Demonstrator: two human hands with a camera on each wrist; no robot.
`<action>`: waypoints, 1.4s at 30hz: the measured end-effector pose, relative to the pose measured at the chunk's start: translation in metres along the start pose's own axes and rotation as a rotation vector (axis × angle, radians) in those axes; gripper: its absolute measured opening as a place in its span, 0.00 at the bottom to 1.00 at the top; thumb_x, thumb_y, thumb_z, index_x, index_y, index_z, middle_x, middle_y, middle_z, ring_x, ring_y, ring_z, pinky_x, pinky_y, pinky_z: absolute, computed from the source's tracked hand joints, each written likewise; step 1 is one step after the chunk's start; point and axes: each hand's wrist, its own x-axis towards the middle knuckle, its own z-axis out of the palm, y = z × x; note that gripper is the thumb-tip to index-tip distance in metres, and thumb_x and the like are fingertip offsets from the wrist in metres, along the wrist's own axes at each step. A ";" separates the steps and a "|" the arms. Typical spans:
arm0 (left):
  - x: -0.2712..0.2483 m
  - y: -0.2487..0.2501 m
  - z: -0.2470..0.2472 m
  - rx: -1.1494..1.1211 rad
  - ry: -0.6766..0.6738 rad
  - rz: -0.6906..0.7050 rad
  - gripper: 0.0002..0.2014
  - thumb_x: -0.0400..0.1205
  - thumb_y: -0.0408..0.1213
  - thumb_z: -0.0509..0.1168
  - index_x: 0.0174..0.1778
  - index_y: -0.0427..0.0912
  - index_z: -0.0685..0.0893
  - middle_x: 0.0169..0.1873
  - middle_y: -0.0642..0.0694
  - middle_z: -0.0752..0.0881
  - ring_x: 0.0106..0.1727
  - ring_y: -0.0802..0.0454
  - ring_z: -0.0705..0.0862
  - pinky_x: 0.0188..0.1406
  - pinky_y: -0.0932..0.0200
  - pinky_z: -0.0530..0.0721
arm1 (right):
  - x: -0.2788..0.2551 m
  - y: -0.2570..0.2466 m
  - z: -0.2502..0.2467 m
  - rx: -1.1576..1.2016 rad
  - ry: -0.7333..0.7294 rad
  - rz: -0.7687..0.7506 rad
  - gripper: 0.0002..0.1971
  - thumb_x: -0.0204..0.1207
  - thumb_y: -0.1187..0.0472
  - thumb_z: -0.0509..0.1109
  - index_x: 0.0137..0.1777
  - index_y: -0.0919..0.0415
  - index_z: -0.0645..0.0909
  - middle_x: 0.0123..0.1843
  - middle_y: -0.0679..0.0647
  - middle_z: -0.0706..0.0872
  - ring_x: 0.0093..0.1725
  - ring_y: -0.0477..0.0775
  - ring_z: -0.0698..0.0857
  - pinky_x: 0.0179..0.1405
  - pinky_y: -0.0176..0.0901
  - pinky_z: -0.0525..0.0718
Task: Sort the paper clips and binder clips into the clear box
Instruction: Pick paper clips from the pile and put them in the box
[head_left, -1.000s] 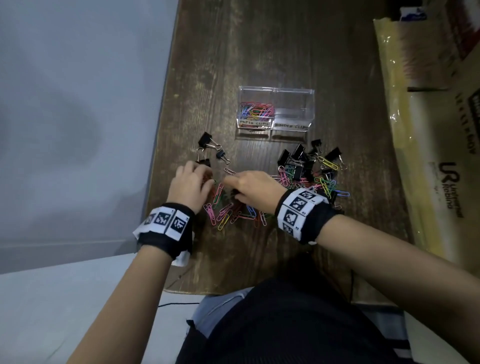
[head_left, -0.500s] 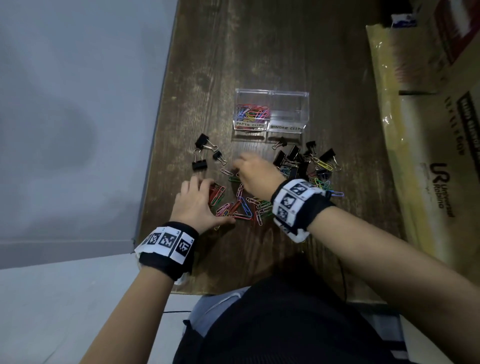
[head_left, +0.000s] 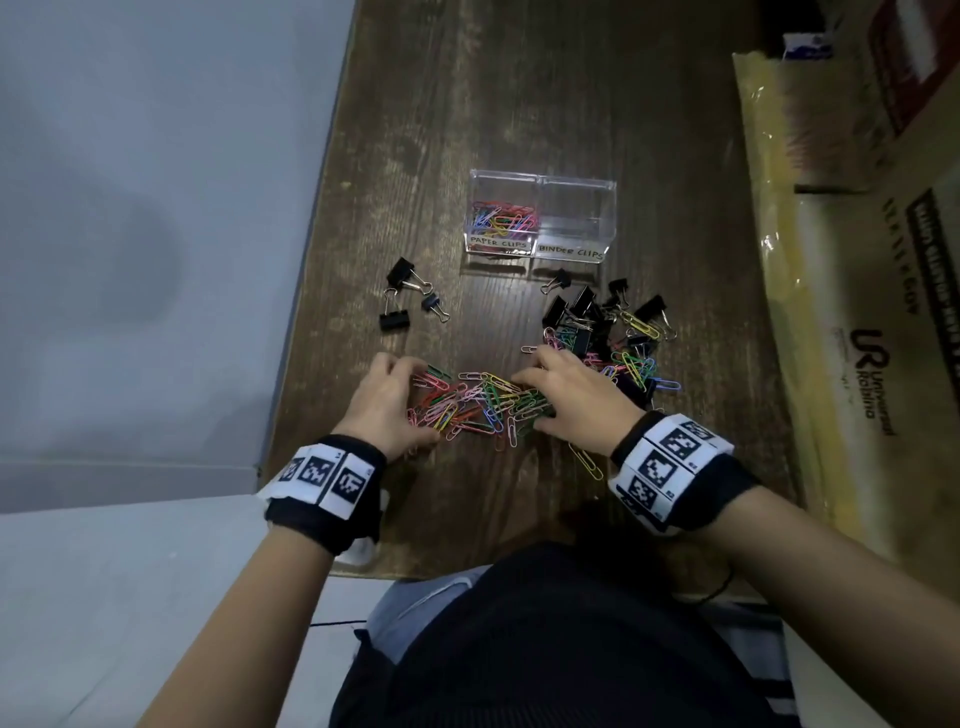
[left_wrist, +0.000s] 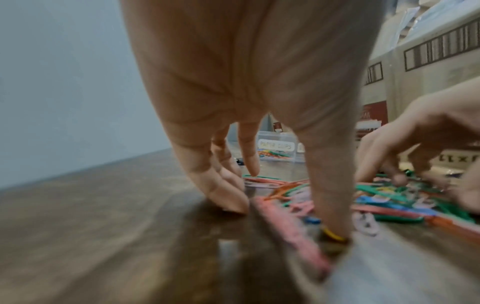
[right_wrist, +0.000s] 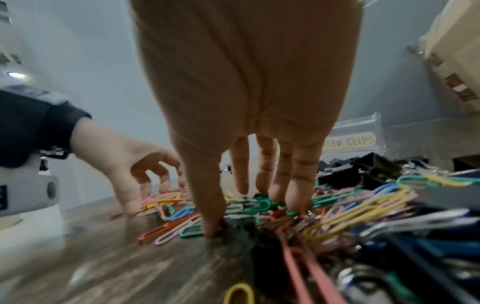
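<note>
A heap of coloured paper clips (head_left: 480, 402) lies on the wooden table between my hands. My left hand (head_left: 410, 402) stands at its left edge, fingers spread, tips on the wood, thumb pressing a yellow clip (left_wrist: 333, 236). My right hand (head_left: 535, 392) stands at its right edge, straight fingertips (right_wrist: 296, 202) down on the clips. Neither hand holds anything. The clear box (head_left: 576, 182) sits farther back: its PAPER CLIPS side holds coloured clips, its BINDER CLIPS side looks empty. Black binder clips (head_left: 589, 317) mixed with more paper clips lie right of my right hand.
Three black binder clips (head_left: 402, 299) lie apart at the left, near the table's left edge (head_left: 306, 312). A large cardboard box wrapped in plastic (head_left: 852, 332) lines the right side. A stray yellow paper clip (head_left: 586, 460) lies by my right wrist.
My right hand has drawn back from the binder clips to the heap's right side. My left hand has spread at the heap's left side, and the paper clips now lie bunched between both hands.
</note>
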 end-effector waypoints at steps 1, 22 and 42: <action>0.003 0.007 0.004 -0.030 0.001 0.039 0.35 0.64 0.36 0.79 0.66 0.43 0.73 0.61 0.43 0.72 0.61 0.44 0.78 0.67 0.47 0.78 | 0.005 -0.004 0.003 0.013 0.042 -0.005 0.24 0.75 0.64 0.70 0.71 0.59 0.72 0.66 0.56 0.72 0.68 0.57 0.72 0.65 0.49 0.78; 0.024 0.042 0.006 0.191 -0.082 0.143 0.35 0.68 0.34 0.76 0.70 0.40 0.69 0.64 0.39 0.71 0.64 0.40 0.75 0.67 0.47 0.74 | 0.028 -0.025 0.011 0.044 0.190 0.063 0.27 0.73 0.58 0.73 0.72 0.62 0.72 0.68 0.60 0.73 0.70 0.60 0.69 0.70 0.51 0.73; 0.027 0.037 -0.019 0.082 0.091 0.208 0.14 0.78 0.31 0.64 0.58 0.47 0.86 0.55 0.42 0.89 0.59 0.43 0.85 0.60 0.54 0.80 | 0.103 0.019 -0.155 0.394 0.545 0.089 0.11 0.70 0.62 0.77 0.52 0.61 0.88 0.46 0.54 0.89 0.46 0.49 0.86 0.51 0.35 0.83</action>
